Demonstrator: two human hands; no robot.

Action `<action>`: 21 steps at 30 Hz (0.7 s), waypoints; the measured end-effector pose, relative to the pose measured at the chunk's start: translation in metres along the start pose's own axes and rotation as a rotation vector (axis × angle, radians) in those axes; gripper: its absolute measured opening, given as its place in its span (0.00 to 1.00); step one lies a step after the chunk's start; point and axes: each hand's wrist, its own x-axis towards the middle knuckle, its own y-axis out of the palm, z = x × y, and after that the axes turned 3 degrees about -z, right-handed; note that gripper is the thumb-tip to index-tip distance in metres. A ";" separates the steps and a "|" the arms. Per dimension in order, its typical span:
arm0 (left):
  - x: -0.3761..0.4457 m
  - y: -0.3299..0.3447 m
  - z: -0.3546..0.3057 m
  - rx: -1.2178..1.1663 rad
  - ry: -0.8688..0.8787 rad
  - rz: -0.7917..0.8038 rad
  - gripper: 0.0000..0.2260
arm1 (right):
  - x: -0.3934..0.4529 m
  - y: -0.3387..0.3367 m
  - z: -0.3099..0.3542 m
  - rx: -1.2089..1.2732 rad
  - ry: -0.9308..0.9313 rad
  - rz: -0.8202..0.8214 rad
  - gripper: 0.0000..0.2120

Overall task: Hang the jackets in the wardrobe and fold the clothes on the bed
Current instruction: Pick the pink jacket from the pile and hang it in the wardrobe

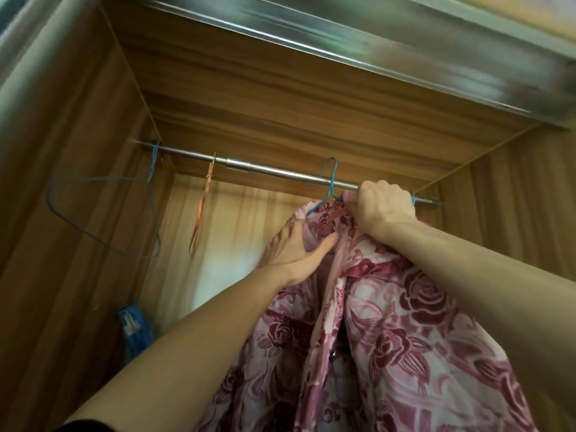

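A pink jacket with dark red roses (389,332) hangs on a blue wire hanger (329,182) whose hook sits over the metal wardrobe rail (280,171). My right hand (381,204) grips the jacket's collar just under the rail, right of the hook. Stretched fingers of my left hand (293,247) reach into the jacket's left shoulder, the thumb pressing on the cloth; the fingertips are hidden by fabric.
An empty blue wire hanger (103,213) hangs at the rail's left end, an orange hanger (202,207) beside it. Wooden wardrobe walls (78,275) close both sides. A blue packet (134,325) lies low at the left. A metal door track (343,42) runs overhead.
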 end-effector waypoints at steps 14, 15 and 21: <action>-0.014 0.029 0.015 -0.059 -0.038 0.151 0.46 | -0.018 0.028 -0.002 -0.094 0.057 0.086 0.21; -0.013 0.032 0.016 -0.067 -0.052 0.152 0.47 | -0.018 0.028 -0.003 -0.101 0.056 0.086 0.21; -0.016 0.034 0.018 -0.072 -0.072 0.137 0.49 | -0.040 0.028 -0.001 -0.171 -0.039 0.009 0.19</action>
